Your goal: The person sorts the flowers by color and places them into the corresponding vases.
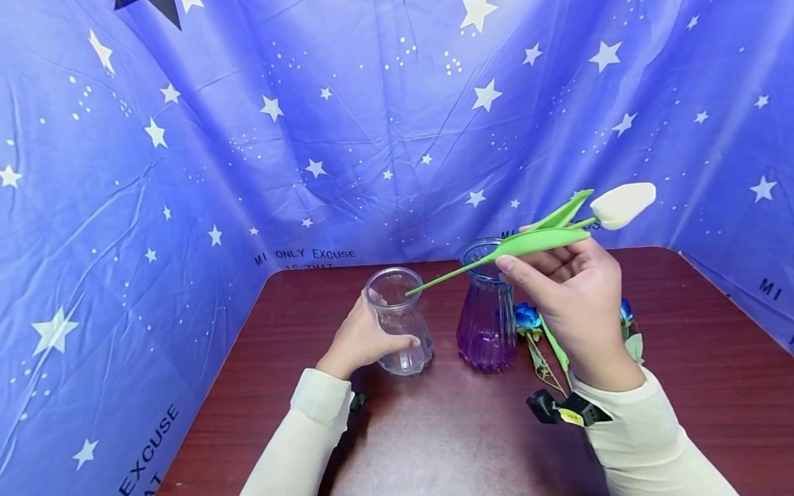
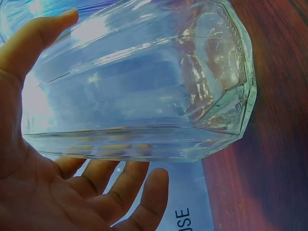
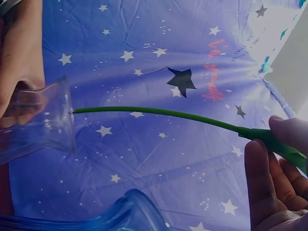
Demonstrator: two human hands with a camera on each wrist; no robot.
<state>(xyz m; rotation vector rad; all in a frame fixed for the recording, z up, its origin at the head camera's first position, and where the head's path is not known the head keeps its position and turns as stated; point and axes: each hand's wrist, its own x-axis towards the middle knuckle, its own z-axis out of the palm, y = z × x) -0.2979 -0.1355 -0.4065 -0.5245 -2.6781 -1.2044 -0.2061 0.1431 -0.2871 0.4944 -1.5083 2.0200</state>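
Observation:
A clear glass vase (image 1: 401, 330) stands on the table, and my left hand (image 1: 368, 338) grips its side. In the left wrist view the thumb lies along one face of the vase (image 2: 139, 86) and the fingers curl behind the other. My right hand (image 1: 577, 291) pinches a white tulip (image 1: 624, 204) between thumb and fingers, low on its green leaves (image 1: 545, 239). The tulip tilts, bloom up to the right. Its bare stem (image 3: 159, 111) reaches left, with the tip right at the vase's mouth.
A blue-and-purple glass vase (image 1: 485, 326) stands just right of the clear one, beneath the tulip stem. Blue flowers (image 1: 527, 316) with green stems lie on the table beside it, partly hidden by my right hand. A starry blue cloth (image 1: 377, 129) hangs around the dark red table (image 1: 407, 442).

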